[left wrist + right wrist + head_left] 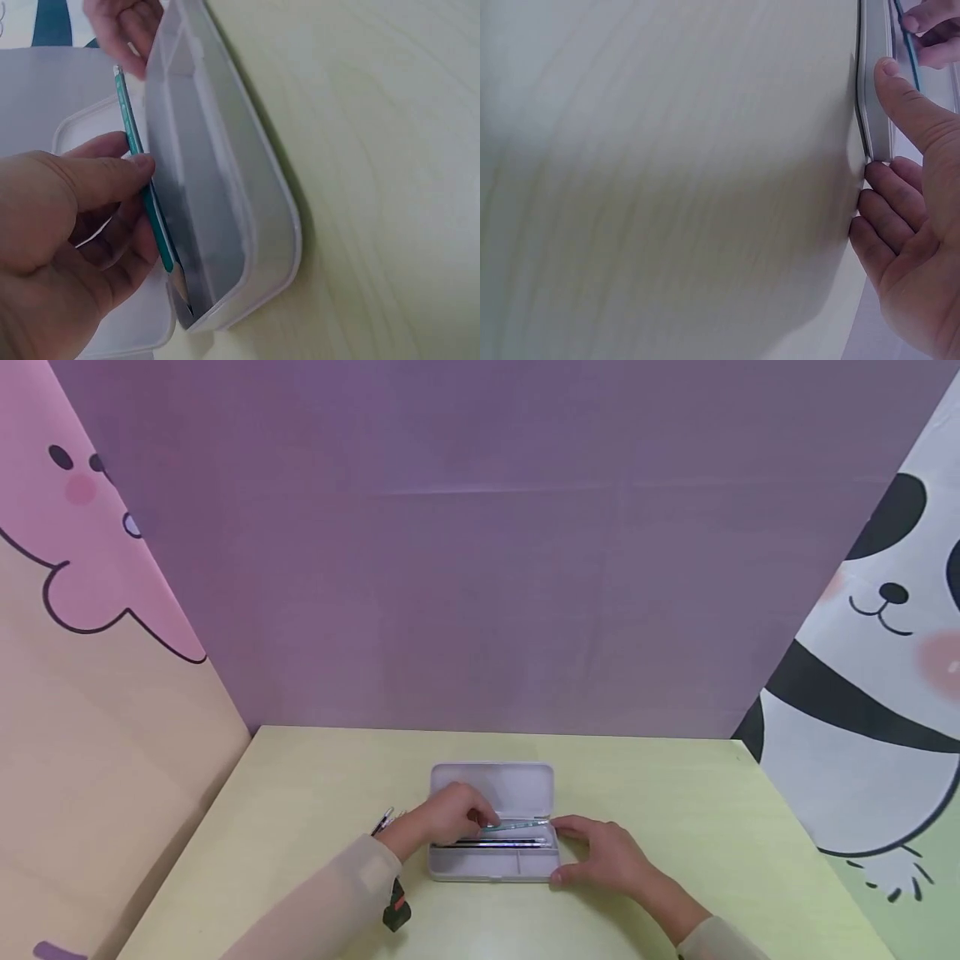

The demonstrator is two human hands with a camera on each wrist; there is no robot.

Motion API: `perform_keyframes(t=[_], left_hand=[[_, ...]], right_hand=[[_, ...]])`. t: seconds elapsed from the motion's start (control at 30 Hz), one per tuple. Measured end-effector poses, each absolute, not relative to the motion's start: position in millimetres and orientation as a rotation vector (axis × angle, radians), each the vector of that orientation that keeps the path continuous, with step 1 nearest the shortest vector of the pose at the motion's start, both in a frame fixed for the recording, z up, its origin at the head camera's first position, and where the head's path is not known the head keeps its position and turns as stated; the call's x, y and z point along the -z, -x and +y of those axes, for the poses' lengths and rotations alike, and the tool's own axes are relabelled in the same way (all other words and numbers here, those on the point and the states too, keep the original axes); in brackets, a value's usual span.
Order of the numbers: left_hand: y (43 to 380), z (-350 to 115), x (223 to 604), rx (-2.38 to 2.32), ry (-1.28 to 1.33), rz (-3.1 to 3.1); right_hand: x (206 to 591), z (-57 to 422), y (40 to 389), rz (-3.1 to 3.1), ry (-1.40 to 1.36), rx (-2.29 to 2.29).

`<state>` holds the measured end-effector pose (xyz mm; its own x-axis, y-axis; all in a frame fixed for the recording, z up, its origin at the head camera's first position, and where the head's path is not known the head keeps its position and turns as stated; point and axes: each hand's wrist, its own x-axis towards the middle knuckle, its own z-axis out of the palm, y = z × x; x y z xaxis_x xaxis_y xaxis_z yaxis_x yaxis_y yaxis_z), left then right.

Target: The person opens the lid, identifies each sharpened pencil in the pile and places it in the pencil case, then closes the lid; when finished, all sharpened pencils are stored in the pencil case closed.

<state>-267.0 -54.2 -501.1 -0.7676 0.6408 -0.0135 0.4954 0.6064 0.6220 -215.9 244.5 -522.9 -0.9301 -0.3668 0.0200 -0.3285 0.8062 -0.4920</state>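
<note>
A pale pencil case (pixel 474 863) lies on the table with its lid (pixel 517 787) tipped back. Over the case my left hand (pixel 452 814) pinches a teal pencil (pixel 154 210) between thumb and fingers. The pencil's sharpened tip points toward the left end of the case in the left wrist view. Several dark pencils (pixel 517 842) lie inside, along the long compartment. My right hand (pixel 609 857) holds the case's right end, its thumb (pixel 911 101) against the front side and its fingers bent at the end.
Left of the case are some pens (pixel 383 821), partly hidden behind my left wrist. A black object with a red mark (pixel 397 910) shows below that sleeve. A purple wall (pixel 487 610) rises behind the pale yellow table (pixel 660 793); printed panels flank it.
</note>
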Motion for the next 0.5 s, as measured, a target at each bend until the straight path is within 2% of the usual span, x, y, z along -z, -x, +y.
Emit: perform_keyframes(t=[0.2,0.5], left_hand=[[267.0,-45.3,508.4,-0.786,-0.916,2.669],[265.4,-42.4,518.8,-0.650,-1.035,2.779]], right_hand=[[522.7,242.8,215.1,2.911,0.545,0.769],[526.3,243.7,216.5,2.915,0.532,0.782]])
